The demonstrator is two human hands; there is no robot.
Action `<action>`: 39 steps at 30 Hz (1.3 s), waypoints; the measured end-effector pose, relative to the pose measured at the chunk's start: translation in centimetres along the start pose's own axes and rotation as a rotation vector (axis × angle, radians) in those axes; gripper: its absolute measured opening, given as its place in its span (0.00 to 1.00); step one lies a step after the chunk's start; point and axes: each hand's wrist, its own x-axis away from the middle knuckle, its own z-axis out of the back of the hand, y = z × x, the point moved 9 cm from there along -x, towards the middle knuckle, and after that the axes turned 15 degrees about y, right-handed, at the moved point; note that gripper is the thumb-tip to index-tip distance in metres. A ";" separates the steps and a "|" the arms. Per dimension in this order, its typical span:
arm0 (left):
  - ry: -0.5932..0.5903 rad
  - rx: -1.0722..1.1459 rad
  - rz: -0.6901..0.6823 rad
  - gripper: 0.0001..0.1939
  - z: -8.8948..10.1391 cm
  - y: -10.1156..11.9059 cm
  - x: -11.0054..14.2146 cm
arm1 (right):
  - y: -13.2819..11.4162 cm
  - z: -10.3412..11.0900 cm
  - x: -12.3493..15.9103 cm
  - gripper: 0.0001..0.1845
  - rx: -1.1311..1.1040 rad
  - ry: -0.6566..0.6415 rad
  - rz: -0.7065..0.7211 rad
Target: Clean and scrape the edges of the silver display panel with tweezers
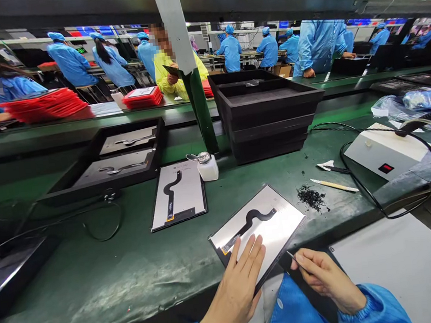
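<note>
A flat silver display panel [274, 222] with a black flex cable lies at the near edge of the green bench, tilted. My left hand [238, 282] rests flat on its lower corner, fingers stretched out. My right hand [323, 276] is pinched on a thin pointed tool [292, 257] whose tip touches the panel's lower right edge. A second panel [178, 193] of the same kind lies further back to the left.
A small white bottle [207, 166] stands behind the second panel. Black trays [268, 115] are stacked at the back; an open tray [118, 156] holds more panels. Black scrapings [310, 197], a pale stick [333, 185], a white box [386, 156] with cables lie right. Other people work beyond.
</note>
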 end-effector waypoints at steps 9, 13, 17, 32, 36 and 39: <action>-0.005 -0.018 -0.010 0.37 0.0 0.0 -0.1 | 0.4 0.3 -0.3 0.32 -0.009 0.006 0.002; 0.003 -0.017 -0.002 0.37 0.0 -0.1 0.0 | 0.6 0.4 -0.3 0.31 -0.027 0.013 0.004; 0.007 -0.023 -0.005 0.37 -0.1 0.0 0.1 | 0.4 0.4 -0.3 0.32 -0.024 0.022 0.002; 0.025 -0.018 -0.007 0.39 -0.3 0.0 0.3 | 0.1 -1.0 0.6 0.34 -0.023 0.035 0.031; 0.021 -0.020 -0.007 0.38 -0.3 0.0 0.3 | 0.1 -0.9 0.7 0.33 -0.068 0.039 -0.011; 0.021 -0.022 -0.011 0.38 -0.3 0.0 0.3 | -0.1 -0.9 0.7 0.33 -0.104 0.048 -0.021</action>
